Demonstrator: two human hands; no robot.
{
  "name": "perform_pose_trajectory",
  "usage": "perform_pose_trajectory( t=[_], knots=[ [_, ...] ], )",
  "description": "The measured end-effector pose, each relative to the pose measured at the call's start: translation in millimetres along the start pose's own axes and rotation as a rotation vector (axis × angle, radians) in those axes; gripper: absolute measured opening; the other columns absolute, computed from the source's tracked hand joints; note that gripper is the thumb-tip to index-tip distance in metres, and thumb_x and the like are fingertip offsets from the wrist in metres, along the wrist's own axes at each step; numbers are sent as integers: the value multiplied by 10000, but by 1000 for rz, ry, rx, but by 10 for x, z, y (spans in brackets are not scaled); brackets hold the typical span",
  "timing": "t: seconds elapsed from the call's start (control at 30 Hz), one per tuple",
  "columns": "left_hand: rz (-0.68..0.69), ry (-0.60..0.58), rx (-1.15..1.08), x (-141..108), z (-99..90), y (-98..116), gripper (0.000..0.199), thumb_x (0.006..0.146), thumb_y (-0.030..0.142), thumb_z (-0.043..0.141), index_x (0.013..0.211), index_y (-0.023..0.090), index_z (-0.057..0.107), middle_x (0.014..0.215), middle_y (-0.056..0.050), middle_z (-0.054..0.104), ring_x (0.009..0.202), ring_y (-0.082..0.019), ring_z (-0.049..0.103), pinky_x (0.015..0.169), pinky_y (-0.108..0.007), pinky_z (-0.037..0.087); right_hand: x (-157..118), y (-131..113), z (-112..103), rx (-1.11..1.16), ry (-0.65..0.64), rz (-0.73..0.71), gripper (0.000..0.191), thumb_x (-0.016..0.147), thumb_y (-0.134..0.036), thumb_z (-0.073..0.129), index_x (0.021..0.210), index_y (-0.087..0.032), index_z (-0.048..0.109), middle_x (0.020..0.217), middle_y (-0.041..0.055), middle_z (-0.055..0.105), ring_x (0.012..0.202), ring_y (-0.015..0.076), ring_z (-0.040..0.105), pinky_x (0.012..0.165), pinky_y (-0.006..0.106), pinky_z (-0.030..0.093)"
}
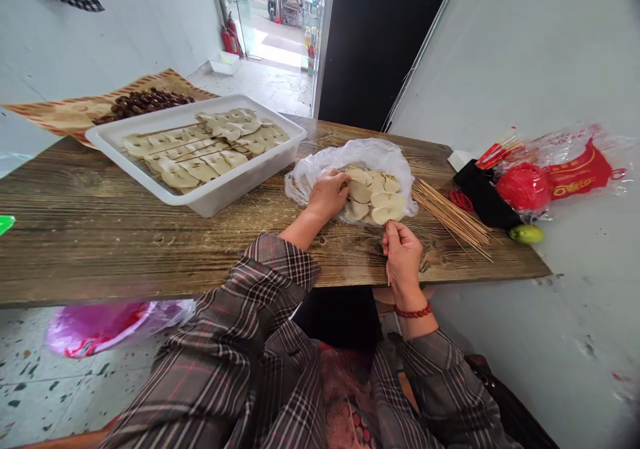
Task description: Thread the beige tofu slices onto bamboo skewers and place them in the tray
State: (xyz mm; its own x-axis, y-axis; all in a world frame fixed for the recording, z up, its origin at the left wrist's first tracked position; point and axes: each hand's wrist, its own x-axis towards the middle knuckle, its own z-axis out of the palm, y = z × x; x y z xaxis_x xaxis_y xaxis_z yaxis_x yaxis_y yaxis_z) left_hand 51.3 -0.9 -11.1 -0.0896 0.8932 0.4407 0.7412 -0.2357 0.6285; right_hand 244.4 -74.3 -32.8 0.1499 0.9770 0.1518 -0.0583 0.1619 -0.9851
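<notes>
My right hand pinches the lower end of a thin wooden skewer, which has several flat, pale round slices threaded on it. The skewered slices lie over a crumpled clear plastic bag that holds more loose slices. At the bag's left side, my left hand has its fingers closed at the edge of a pale slice; its fingertips are partly hidden. To the right of the bag lies a bundle of bare wooden skewers.
A white plastic tray of finished-looking slice skewers stands left on the wooden table. Behind it, dark brown pieces lie on patterned paper. Red-handled scissors, a black pouch, red packaging and a green fruit sit right.
</notes>
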Motion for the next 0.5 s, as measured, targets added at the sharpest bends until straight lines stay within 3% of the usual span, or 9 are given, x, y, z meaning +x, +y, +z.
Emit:
perform_pose_trajectory(
  t=[0.2,0.5],
  knots=[
    [140,1,138,7,11,45,278,815,166,573,1064,216,688,1100,-94,608,1082,-259,527,984,-426,417,0,7,-1,-46,-17,-11,332,798,-497,672,845,-169,649,562,-66,471,455,69,377,411,210,291],
    [238,-20,298,11,26,144,233,879,172,507,1026,211,683,1206,-121,566,1085,-266,481,902,-420,414,2,12,0,-51,-20,5,335,789,-493,685,828,-162,653,553,-67,475,440,64,368,406,210,293]
  ],
)
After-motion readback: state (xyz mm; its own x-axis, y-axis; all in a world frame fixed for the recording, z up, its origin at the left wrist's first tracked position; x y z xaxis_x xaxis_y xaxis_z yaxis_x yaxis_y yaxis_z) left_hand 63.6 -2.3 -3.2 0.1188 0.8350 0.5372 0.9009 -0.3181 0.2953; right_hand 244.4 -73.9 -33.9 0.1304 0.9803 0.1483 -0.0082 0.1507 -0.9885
